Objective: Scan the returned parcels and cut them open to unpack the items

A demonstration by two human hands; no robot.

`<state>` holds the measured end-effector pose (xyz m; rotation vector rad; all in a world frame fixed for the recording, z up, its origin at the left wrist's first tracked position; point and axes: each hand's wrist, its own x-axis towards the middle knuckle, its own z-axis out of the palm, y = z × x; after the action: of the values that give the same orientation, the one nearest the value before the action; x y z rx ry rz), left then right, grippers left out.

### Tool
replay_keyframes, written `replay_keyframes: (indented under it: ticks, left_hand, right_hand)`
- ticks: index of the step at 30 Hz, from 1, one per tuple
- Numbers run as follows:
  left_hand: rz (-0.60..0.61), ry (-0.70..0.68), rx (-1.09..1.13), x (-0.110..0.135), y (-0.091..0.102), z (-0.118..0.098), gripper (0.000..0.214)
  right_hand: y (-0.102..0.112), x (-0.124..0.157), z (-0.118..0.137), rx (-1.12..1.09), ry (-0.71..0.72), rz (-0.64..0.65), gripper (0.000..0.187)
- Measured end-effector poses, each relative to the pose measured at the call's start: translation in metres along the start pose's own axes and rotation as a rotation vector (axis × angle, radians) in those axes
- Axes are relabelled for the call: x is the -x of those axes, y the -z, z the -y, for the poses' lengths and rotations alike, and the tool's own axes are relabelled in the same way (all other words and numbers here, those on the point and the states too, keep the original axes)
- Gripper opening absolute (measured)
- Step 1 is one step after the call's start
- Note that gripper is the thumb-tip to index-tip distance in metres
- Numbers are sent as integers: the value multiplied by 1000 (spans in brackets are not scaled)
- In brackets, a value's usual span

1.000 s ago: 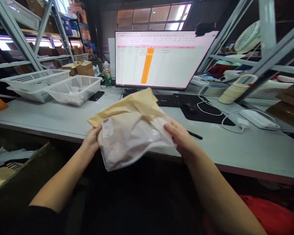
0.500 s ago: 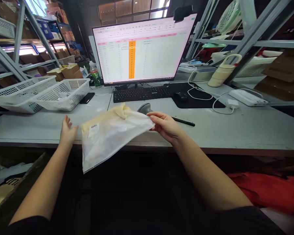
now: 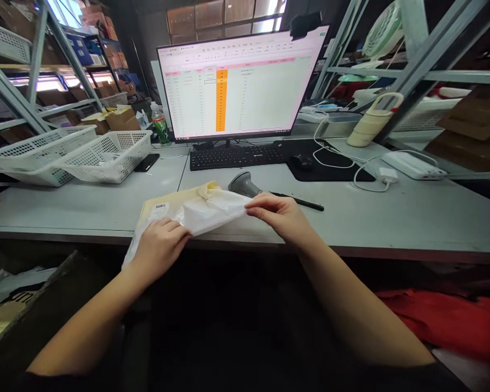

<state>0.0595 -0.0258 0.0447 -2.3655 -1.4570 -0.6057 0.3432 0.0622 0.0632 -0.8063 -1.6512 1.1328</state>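
A clear plastic bag (image 3: 212, 215) with a pale yellow folded garment inside lies slanted over the desk's front edge. A small barcode label (image 3: 161, 207) shows near its left end. My right hand (image 3: 281, 216) pinches the bag's right corner between thumb and fingers. Over the bag's near edge my left hand (image 3: 161, 245) is closed, with the fingers on top and the underside of the grip hidden. Just behind the bag stands a grey barcode scanner (image 3: 244, 184), and a black stick-like thing (image 3: 308, 204) lies to the right, partly behind my right hand.
White perforated baskets (image 3: 106, 158), a phone (image 3: 147, 163) and a bottle (image 3: 160, 126) are at the left. A monitor (image 3: 261, 98), keyboard (image 3: 237, 157) and mouse (image 3: 302, 161) stand behind. Right: white cables, a cream tumbler (image 3: 369, 126). Below left, a dark bin (image 3: 44, 305) holds bagged goods.
My left hand has come right from beside the bag and taken hold of its near edge. The bag has dropped flatter onto the desk edge. My right hand keeps its pinch.
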Motion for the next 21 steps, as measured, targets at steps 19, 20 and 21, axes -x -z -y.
replay_keyframes:
  ticks: [19, 20, 21]
  left_hand:
    - [-169, 75, -105, 44, -6, 80, 21]
    - [-163, 63, -84, 43, -7, 80, 22]
    - [-173, 65, -75, 41, -6, 80, 23]
  right_hand:
    - [-9, 14, -12, 453, 465, 192, 15]
    - [-2, 7, -14, 473, 465, 109, 16]
    - [5, -3, -16, 510, 450, 6, 19]
